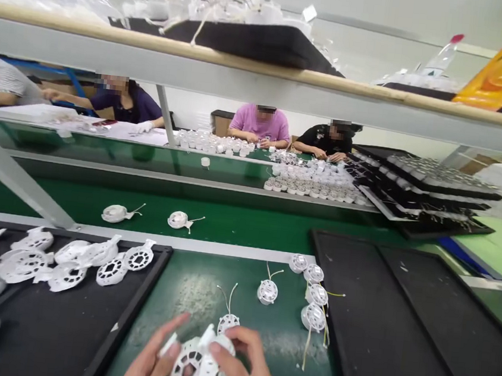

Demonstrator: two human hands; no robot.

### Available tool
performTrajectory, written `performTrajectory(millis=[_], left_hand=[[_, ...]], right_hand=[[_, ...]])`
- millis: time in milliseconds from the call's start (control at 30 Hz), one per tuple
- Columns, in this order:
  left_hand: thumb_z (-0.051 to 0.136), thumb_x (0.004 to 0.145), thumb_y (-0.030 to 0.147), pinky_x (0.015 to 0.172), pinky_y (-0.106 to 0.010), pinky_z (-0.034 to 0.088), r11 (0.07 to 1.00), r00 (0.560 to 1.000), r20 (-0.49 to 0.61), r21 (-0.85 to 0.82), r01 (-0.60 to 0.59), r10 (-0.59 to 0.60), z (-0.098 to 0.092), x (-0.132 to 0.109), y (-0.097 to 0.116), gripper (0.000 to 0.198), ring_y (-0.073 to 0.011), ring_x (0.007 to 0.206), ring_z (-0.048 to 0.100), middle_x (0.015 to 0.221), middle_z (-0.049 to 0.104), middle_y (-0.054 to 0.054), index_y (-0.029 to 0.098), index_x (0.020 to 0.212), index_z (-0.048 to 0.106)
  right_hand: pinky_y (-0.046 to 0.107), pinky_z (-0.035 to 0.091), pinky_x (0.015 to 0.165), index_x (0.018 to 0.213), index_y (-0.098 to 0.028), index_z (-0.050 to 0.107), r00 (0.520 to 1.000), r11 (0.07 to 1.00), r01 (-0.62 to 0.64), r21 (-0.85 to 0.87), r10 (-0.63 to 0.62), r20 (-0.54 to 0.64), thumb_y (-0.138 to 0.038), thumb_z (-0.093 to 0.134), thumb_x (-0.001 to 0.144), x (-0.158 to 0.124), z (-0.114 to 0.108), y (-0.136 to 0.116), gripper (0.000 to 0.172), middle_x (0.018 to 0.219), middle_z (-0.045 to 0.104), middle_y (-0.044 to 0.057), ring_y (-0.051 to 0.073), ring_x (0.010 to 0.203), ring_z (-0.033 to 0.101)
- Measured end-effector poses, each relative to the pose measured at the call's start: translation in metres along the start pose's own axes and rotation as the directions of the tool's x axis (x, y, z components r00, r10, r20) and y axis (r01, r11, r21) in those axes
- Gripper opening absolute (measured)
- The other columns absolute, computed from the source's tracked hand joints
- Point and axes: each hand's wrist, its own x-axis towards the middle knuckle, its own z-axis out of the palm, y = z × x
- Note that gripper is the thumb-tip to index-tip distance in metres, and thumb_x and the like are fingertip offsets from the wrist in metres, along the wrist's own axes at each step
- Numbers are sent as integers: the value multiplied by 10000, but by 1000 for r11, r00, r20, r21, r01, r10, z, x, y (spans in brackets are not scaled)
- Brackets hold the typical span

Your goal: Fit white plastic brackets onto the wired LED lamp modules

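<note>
Several white lattice discs [138, 257] lie at 9 o'clock on a black tray [149, 288], loosely overlapped and with no wires showing, probably kept together as a batch within easy reach. At 10 o'clock, two white round parts with thin wire tails [114, 213] rest apart on a green conveyor belt [229, 221], beyond a co-worker's gloved hand [144, 127] further off. At 6 o'clock, over a green counter [262, 339], the left hand [147, 359] and right hand [245, 370] are both closed firmly around a white lattice housing [182, 372], fingers curled on either side of a domed white cap [213, 375], a two-handed hold that seems meant to keep the two pieces steady against each other. Wired white discs [267, 292] stand in a loose line from 6 to 4 o'clock, their leads pointing away from the hands, perhaps to stop them tangling. An unladen-looking black tray [397, 335] lies at 4 o'clock, stacked black trays [422, 182] sit at 2 o'clock, and an orange bag [501, 65] shows at 1 o'clock. No brand, label or writing can be read anywhere.
</note>
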Motion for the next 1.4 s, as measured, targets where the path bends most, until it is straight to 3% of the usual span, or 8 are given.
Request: performTrajectory(millis=[233, 333, 433, 533, 667, 1200, 1300, 1400], left_hand=[[376, 1038, 498, 1045, -529, 528, 577, 894, 85, 736, -353, 439, -18, 79, 24, 491, -360, 1141, 696, 1202, 731, -175, 162, 1198, 696], [455, 1036, 412, 1148, -610, 413, 423, 798, 44, 830, -364, 602, -4, 70, 29, 434, -421, 1368, 536, 1460, 578, -219, 153, 1317, 661], [633, 990, 407, 1168, -529, 416, 351, 738, 306, 729, -588, 601, 24, 45, 26, 525, -357, 1374, 522, 1470, 583, -152, 222, 1474, 544], [727, 950, 411, 1135, -494, 436, 483, 752, 507, 577, -659, 421, 50, 29, 12, 738, -315, 1295, 568, 1384, 651, -94, 282, 1591, 382], [737, 954, 360, 1137, -510, 400, 589, 800, 455, 545, -597, 390, 63, 25, -13, 815, -320, 1291, 557, 1370, 662, -92, 290, 1633, 292], [705, 896, 247, 1145, -553, 404, 520, 798, 481, 606, -602, 364, 60, 28, -22, 805, -354, 1327, 511, 1428, 605, -180, 147, 1621, 368], [690, 912, 274, 1201, -548, 383, 634, 774, 538, 479, -606, 334, 49, 27, -10, 651, -337, 1378, 513, 1463, 610, -133, 221, 1535, 509], [599, 1012, 436, 1154, -500, 472, 845, 856, 469, 349, -405, 217, 47, 25, 3, 451, -302, 1297, 619, 1444, 650, -106, 259, 1427, 603]], right_hand=[[437, 631, 917, 1526, -299, 587, 900, 877, -421, -230, 435, 11, -444, 628, 1029, -31, -36, 42, 519, 1154, 581, 113, 268, 1043, 671], [514, 586, 1016, 1612, -313, 482, 865, 848, -464, -257, 496, 75, -498, 624, 1025, -45, -38, 53, 632, 1282, 558, 139, 310, 1185, 625], [510, 557, 1078, 1661, -373, 362, 829, 852, -481, -204, 518, 209, -475, 559, 1058, -47, -50, 56, 643, 1433, 524, 121, 298, 1278, 595], [483, 559, 1081, 1598, -367, 439, 816, 851, -515, -106, 524, 243, -463, 592, 1041, -30, -60, 52, 586, 1384, 568, 93, 277, 1249, 622], [440, 542, 1103, 1420, -309, 568, 899, 904, -418, 91, 398, 182, -426, 751, 938, 11, -50, 42, 529, 1374, 587, 82, 271, 1289, 604], [472, 513, 980, 1250, -244, 640, 897, 955, -231, -184, 283, 340, -551, 679, 998, 37, -13, 44, 400, 1238, 682, 85, 303, 1182, 595], [450, 522, 950, 1260, -236, 638, 901, 957, -224, -184, 275, 336, -560, 671, 1001, 37, -16, 39, 416, 1217, 682, 84, 281, 1124, 609], [438, 540, 960, 1284, -248, 627, 943, 970, -228, -85, 242, 230, -550, 751, 949, 34, -17, 34, 468, 1218, 685, 66, 266, 1107, 622]])
